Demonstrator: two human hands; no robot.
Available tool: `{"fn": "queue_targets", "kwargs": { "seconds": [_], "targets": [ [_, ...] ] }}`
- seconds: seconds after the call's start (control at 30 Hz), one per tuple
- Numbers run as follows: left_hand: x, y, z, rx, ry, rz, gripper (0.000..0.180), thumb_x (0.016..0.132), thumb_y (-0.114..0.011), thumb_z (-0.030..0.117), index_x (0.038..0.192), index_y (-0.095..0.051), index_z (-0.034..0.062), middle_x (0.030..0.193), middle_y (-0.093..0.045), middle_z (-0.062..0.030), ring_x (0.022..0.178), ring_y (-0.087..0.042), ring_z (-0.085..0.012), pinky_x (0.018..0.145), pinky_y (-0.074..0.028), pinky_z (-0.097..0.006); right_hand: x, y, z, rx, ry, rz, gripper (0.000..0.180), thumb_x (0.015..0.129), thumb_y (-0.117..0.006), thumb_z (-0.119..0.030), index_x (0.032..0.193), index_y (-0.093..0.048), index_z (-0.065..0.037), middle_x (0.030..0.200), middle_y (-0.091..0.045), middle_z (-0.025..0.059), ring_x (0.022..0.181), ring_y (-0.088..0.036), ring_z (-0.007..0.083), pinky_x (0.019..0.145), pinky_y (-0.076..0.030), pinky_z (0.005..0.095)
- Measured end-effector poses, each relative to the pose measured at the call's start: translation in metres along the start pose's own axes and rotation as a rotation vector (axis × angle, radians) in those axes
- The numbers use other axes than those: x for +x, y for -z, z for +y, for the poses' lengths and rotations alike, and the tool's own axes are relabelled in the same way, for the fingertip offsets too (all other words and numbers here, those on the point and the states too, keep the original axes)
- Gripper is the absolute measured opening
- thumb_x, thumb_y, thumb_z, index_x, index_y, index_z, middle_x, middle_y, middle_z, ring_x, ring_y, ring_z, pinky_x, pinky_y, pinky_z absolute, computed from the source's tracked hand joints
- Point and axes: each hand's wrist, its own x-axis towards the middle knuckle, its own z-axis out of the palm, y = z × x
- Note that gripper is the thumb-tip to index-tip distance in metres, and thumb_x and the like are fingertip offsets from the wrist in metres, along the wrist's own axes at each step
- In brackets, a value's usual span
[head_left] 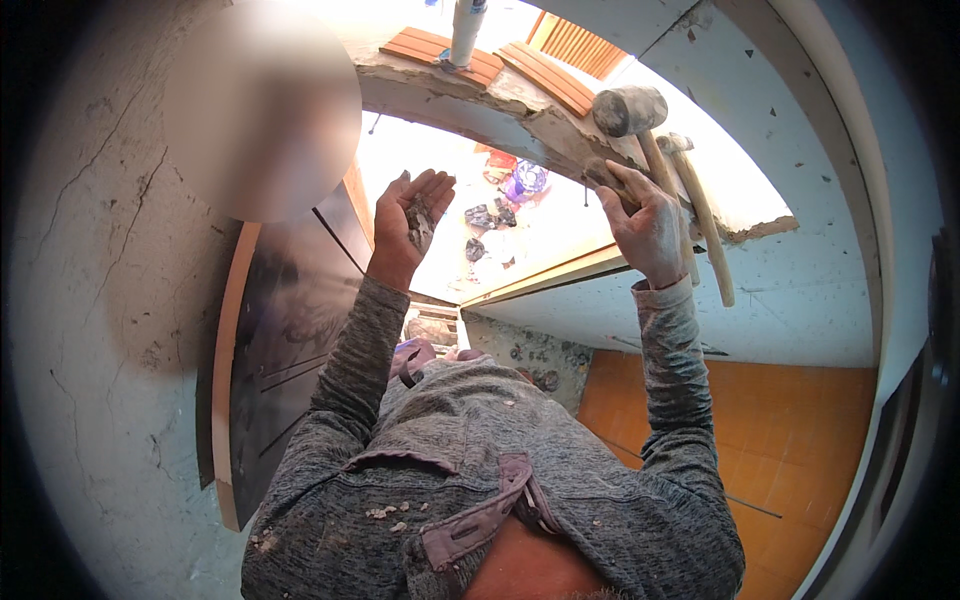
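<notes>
My left hand [405,225] is raised, palm up and slightly cupped. Grey-brown rubble pieces [420,222] lie in its palm, with the fingers stretched out beside them. At the broken edge of the wall opening, my right hand [648,228] has its thumb and fingers closed around a dusty brownish object [606,183], whose kind I cannot make out. Close beside that hand, a mallet [630,110] with a dark, dusty cylindrical head rests on the ledge. Its wooden handle hangs down behind the hand. A second hammer [706,225] with a pale wooden handle hangs just to the right.
Reddish-brown grooved strips [545,78] and a white tube [466,35] sit on the rough ledge [450,92]. Beyond the opening, bags and dark bundles [490,215] lie below. A dark wood-edged panel [285,350] stands at left; an orange-brown panel [740,430] is at lower right.
</notes>
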Motion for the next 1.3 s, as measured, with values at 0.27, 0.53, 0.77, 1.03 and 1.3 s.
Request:
{"fn": "queue_targets", "kwargs": {
  "seconds": [0.27,0.53,0.77,1.03,1.3],
  "targets": [
    [-0.001,0.019,0.005,-0.014,-0.016,0.014,0.054,0.106,-0.047,0.026,0.139,-0.042,-0.0167,0.137,-0.053,-0.0323,0.132,-0.053,-0.0411,0.116,-0.045,-0.048,-0.018,0.029,0.014,-0.016,-0.092,-0.036,0.035,0.089,-0.072,-0.015,0.120,-0.070,0.001,0.109,-0.074,0.0223,0.097,-0.075,0.0282,0.085,-0.059,0.0361],
    [0.001,0.021,-0.002,-0.001,0.021,-0.003,0.053,0.106,-0.046,0.028,0.135,-0.045,-0.0164,0.132,-0.057,-0.0294,0.127,-0.057,-0.0384,0.112,-0.048,-0.046,0.026,0.013,-0.007,0.018,0.057,-0.100,0.036,0.090,-0.071,-0.016,0.120,-0.070,0.004,0.104,-0.075,0.0232,0.094,-0.075,0.0280,0.084,-0.059,0.0364],
    [-0.003,0.029,-0.001,0.016,0.002,0.004,0.056,0.107,-0.045,0.029,0.138,-0.041,-0.0175,0.135,-0.053,-0.0307,0.129,-0.055,-0.0397,0.113,-0.047,-0.047,0.037,0.018,-0.005,-0.043,0.039,-0.196,0.037,0.089,-0.072,-0.017,0.119,-0.070,0.005,0.102,-0.075,0.0237,0.087,-0.076,0.0268,0.077,-0.061,0.0355],
    [-0.017,0.040,0.011,0.024,-0.035,0.057,0.059,0.105,-0.048,0.029,0.141,-0.039,-0.0183,0.142,-0.048,-0.0341,0.136,-0.049,-0.0418,0.117,-0.043,-0.047,0.016,0.049,0.011,-0.100,-0.029,-0.189,0.038,0.090,-0.071,-0.016,0.121,-0.068,0.005,0.104,-0.074,0.0245,0.087,-0.076,0.0269,0.079,-0.061,0.0384],
    [-0.017,0.043,0.013,-0.015,-0.022,0.077,0.056,0.106,-0.047,0.027,0.140,-0.040,-0.0181,0.141,-0.048,-0.0348,0.136,-0.049,-0.0422,0.117,-0.043,-0.048,0.032,0.007,-0.022,0.059,0.049,-0.039,0.035,0.090,-0.066,-0.012,0.122,-0.068,0.003,0.098,-0.075,0.0215,0.080,-0.075,0.0242,0.072,-0.060,0.0353]
  ]
}}
